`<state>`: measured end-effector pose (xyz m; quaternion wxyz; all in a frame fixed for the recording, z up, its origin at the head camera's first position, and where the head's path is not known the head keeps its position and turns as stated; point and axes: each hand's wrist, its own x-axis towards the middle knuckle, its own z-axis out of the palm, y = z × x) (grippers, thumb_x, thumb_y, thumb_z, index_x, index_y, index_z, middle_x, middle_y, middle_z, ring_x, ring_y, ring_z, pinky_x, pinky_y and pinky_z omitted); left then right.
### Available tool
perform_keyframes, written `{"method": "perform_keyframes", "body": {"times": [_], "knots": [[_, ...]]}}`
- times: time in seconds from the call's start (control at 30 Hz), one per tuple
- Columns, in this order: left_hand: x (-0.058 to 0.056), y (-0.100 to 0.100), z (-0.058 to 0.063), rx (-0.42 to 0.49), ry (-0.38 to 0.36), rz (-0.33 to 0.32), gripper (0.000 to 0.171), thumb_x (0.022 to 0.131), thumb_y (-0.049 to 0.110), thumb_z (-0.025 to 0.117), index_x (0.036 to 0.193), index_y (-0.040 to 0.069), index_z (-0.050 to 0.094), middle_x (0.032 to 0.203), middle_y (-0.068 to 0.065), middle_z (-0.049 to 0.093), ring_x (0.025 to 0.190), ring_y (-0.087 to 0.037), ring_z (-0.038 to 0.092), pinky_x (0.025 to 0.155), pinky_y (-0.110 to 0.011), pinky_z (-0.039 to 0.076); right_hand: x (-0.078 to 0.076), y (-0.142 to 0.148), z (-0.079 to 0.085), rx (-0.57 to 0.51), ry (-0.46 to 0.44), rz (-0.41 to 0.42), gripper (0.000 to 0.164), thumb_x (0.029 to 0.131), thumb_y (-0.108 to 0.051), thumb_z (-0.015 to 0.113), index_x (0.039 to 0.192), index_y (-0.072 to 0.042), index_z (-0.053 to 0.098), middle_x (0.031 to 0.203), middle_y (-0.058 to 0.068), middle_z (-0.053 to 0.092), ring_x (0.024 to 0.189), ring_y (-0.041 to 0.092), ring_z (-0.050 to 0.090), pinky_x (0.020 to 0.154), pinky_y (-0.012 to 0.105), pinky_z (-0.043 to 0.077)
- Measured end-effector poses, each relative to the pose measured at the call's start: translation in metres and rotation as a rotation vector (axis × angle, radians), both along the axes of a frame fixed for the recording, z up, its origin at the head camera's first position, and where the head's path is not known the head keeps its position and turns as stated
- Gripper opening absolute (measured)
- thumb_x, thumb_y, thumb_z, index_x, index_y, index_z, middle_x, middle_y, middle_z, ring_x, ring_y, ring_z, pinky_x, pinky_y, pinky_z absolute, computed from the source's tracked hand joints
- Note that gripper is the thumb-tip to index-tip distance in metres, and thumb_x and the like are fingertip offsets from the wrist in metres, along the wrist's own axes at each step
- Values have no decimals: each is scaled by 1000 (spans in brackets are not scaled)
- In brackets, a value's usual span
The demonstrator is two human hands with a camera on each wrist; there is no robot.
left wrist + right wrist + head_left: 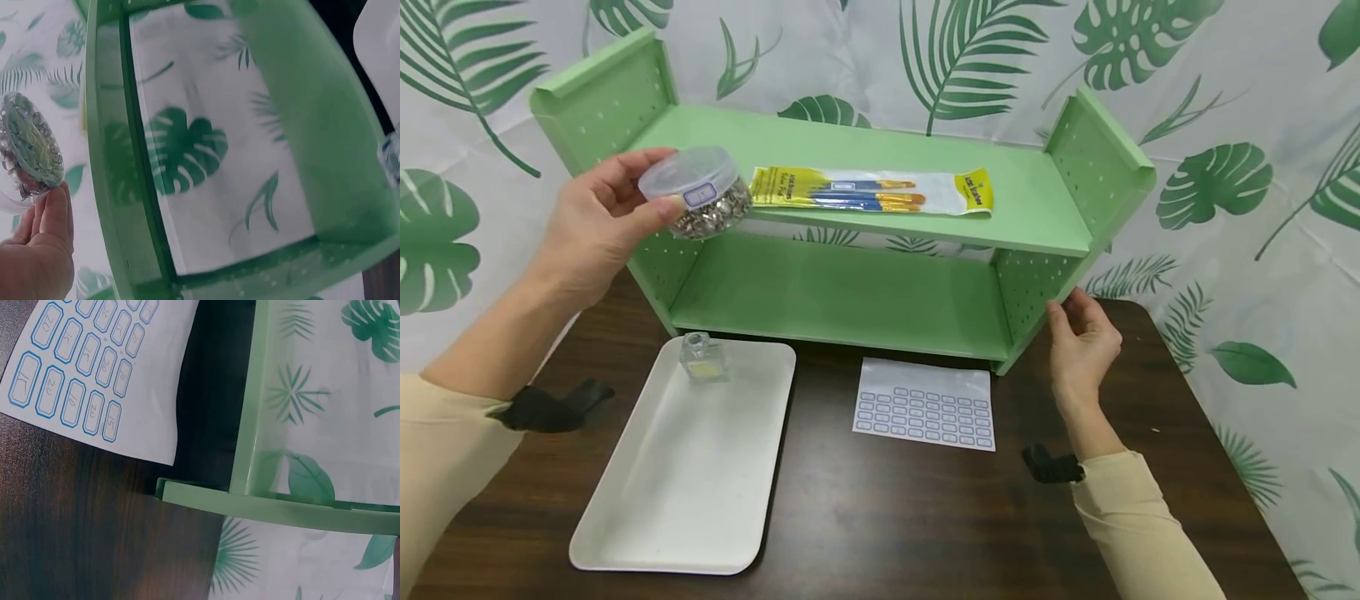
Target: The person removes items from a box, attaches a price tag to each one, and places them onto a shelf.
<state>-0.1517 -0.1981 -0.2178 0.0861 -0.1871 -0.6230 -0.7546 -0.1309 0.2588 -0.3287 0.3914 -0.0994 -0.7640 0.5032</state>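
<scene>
My left hand (597, 218) grips a round clear tub (707, 196) by its lid, in front of the upper left of a green shelf unit (842, 287). Small silvery metal pieces fill the tub, and a blue-edged label is stuck on its lid's side. In the left wrist view the fingers (55, 215) hold the tub (31, 140) from beneath. At the unit's right end, my right hand (1084, 342) pinches the edge of the side panel (1037, 292) between thumb and fingers. A yellow and clear pack of paintbrushes (868, 192) lies on the top shelf.
On the dark wooden table (880, 517), a white tray (685, 467) with a small clear glass bottle (703, 360) in it stands at left. A sheet of labels (925, 404) lies before the unit's right half. A leaf-print cloth (865, 50) hangs behind.
</scene>
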Motion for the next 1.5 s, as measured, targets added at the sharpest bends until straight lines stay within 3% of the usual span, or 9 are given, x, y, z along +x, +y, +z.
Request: {"method": "perform_keyframes", "body": {"times": [0.17,0.37,0.53,0.67,0.8,1.13,1.37,1.5], "knots": [[-15,-6,6,3,-44,75,35,82,-7,66,114,5,55,100,-4,61,88,-10,57,69,-11,49,3,2,-1,5,2,-5,24,86,-13,68,109,-5,70,91,-6,66,79,-2,59,68,11,47],[-30,-11,8,-24,-84,89,37,83,-1,67,116,5,51,105,-3,58,94,-10,55,74,-10,49,6,2,-2,11,12,-4,23,86,-11,68,108,-3,70,90,-8,66,79,-2,59,68,11,47],[-39,-16,9,-176,-104,98,50,87,8,65,131,2,43,113,-1,53,106,-11,51,80,-7,46,6,1,-1,30,18,-9,22,86,-11,68,107,-3,70,89,-9,65,77,-3,59,66,10,46],[-42,-21,12,-418,-115,130,59,93,18,58,143,4,30,134,-10,45,124,-16,43,93,-10,41,5,0,-1,31,26,-3,22,86,-11,68,106,-2,70,87,-13,64,76,-3,58,65,10,46],[-43,-24,17,-582,-121,116,64,96,26,50,148,6,19,150,-18,28,138,-19,31,108,-19,31,3,0,0,28,36,3,22,86,-10,68,106,-1,70,86,-15,63,76,-2,59,65,10,46],[-46,-29,23,-700,-113,54,71,98,31,44,151,6,4,154,-21,14,143,-22,18,114,-27,20,0,-1,1,16,37,7,22,86,-9,68,106,0,70,89,-9,66,76,-3,59,66,10,47],[-48,-32,24,-725,-98,36,71,99,30,43,151,6,1,155,-20,11,143,-23,17,114,-27,21,-1,-1,2,14,34,5,22,86,-10,68,105,0,70,89,-6,66,77,-2,60,66,10,47],[-49,-34,24,-729,-100,22,70,99,28,43,150,5,1,155,-21,13,143,-24,18,113,-27,22,0,-2,3,15,30,6,22,86,-9,68,106,-1,70,92,1,68,77,-3,60,67,10,47]]}}
